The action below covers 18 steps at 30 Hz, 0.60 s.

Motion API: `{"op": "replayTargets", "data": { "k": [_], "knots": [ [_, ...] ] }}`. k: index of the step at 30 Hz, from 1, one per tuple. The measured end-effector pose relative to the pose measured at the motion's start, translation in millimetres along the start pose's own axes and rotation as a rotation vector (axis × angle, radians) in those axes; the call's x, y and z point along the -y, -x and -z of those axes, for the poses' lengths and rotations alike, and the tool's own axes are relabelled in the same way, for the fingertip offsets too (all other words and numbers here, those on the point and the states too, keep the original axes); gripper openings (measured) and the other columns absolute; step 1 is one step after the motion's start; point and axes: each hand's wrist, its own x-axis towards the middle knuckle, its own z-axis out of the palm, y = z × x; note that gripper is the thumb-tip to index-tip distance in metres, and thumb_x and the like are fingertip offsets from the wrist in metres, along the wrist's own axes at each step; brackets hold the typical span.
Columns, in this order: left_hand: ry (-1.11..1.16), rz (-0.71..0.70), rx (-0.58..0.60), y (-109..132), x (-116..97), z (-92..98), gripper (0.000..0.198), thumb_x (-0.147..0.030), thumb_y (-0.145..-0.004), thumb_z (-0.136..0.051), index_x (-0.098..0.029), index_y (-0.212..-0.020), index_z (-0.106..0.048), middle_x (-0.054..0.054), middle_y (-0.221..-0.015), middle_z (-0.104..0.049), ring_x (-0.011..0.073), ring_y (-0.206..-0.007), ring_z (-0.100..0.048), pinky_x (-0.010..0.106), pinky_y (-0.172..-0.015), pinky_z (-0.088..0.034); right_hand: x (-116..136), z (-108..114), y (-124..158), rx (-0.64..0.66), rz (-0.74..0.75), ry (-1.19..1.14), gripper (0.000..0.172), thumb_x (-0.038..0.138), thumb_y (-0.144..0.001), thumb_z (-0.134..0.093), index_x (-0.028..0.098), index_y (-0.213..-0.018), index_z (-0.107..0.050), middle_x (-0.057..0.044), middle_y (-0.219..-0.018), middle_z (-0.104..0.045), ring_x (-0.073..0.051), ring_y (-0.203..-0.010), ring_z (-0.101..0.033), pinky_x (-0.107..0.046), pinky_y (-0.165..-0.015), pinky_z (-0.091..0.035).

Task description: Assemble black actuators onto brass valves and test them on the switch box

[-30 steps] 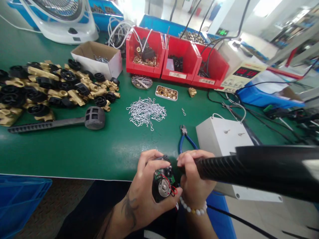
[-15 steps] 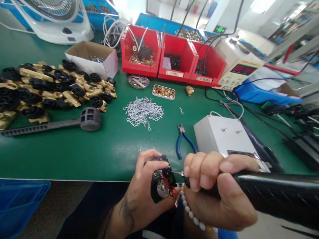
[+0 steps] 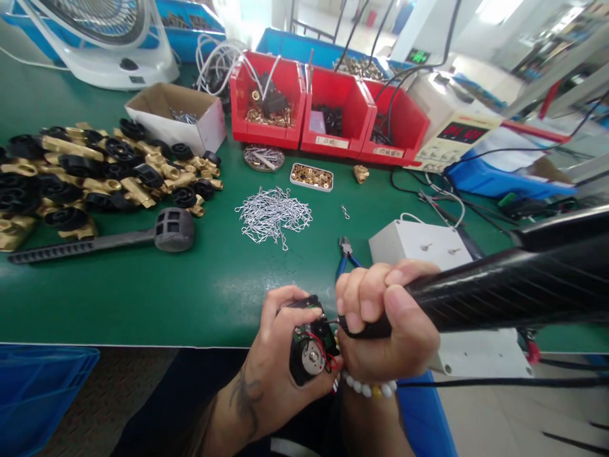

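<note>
My left hand [image 3: 278, 355] grips a small black motor unit [image 3: 311, 346] with a green circuit board, a round metal motor and red wires, held over the table's front edge. My right hand [image 3: 385, 324] is wrapped round a long black electric screwdriver [image 3: 499, 285] that runs off to the right. Its metal tip touches the top of the motor unit. A white bead bracelet [image 3: 368, 386] circles my right wrist.
On the green table [image 3: 143, 285] lie blue-handled pliers [image 3: 346, 254], a white box [image 3: 428, 244], a pile of metal clips [image 3: 273, 216], a grey mallet-like tool [image 3: 118, 238], brass and black valve parts [image 3: 95, 174], a cardboard box [image 3: 176, 114] and red bins [image 3: 328, 114]. A blue crate [image 3: 38, 393] sits lower left.
My right hand turned and swung the screwdriver's body upward and closer to the motor unit, keeping the tip on it. The left hand has stayed almost still.
</note>
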Motion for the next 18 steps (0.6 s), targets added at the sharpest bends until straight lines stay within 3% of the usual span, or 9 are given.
{"op": "replayTargets", "data": {
  "k": [5,10,18],
  "knots": [
    [-0.004,-0.02,0.014,0,0,0.4,0.05,-0.021,-0.077,-0.074,-0.021,-0.118,-0.045,0.01,-0.12,-0.047,0.0232,-0.114,-0.052,0.039,-0.095,-0.054,11,5,-5,0.123,-0.079,-0.018,0.009,0.012,-0.081,-0.053,0.02,-0.079,-0.049,0.01,-0.052,-0.045,-0.004,-0.036,-0.04,-0.018,-0.042,-0.04],
    [0.0,-0.011,0.03,-3,-2,1.2,0.049,-0.021,-0.078,-0.073,-0.022,-0.117,-0.044,0.01,-0.119,-0.048,0.0232,-0.113,-0.052,0.04,-0.095,-0.054,19,7,-8,0.088,-0.036,0.005,0.009,0.012,-0.081,-0.051,0.019,-0.076,-0.05,0.01,-0.05,-0.043,-0.004,-0.035,-0.039,-0.018,-0.041,-0.039],
    [0.01,-0.026,0.049,-5,-1,2.6,0.045,-0.022,-0.081,-0.07,-0.02,-0.118,-0.044,0.009,-0.122,-0.045,0.0192,-0.12,-0.048,0.031,-0.098,-0.052,7,3,3,0.093,0.014,-0.04,0.01,0.009,-0.083,-0.052,0.019,-0.083,-0.053,0.009,-0.055,-0.049,-0.005,-0.04,-0.043,-0.02,-0.044,-0.039]
  ]
}}
